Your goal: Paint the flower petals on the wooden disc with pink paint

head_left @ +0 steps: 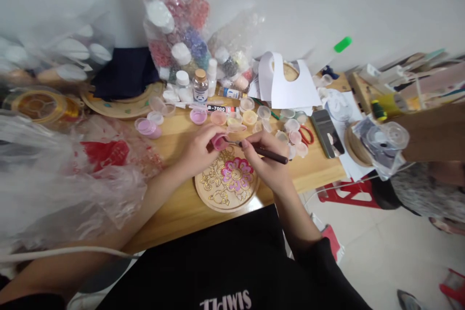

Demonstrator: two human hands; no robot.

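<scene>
A round wooden disc (218,199) with gold outlined flowers lies on the wooden table (174,213) in front of me; its central flower is filled in pink and magenta. My left hand (199,147) is closed around a small pink cup (219,142) held just above the disc's far edge. My right hand (267,157) pinches a dark brown stick tool (271,154), whose tip reaches into the pink cup.
Several small lidded cups of coloured powder (250,117) stand behind the disc, with red scissors (308,134), a B-7000 glue tube (218,108), bottles (200,85) and bags of beads (178,24). Plastic bags (72,174) crowd the left. A phone (327,133) lies right. Another person's arm (436,131) is at right.
</scene>
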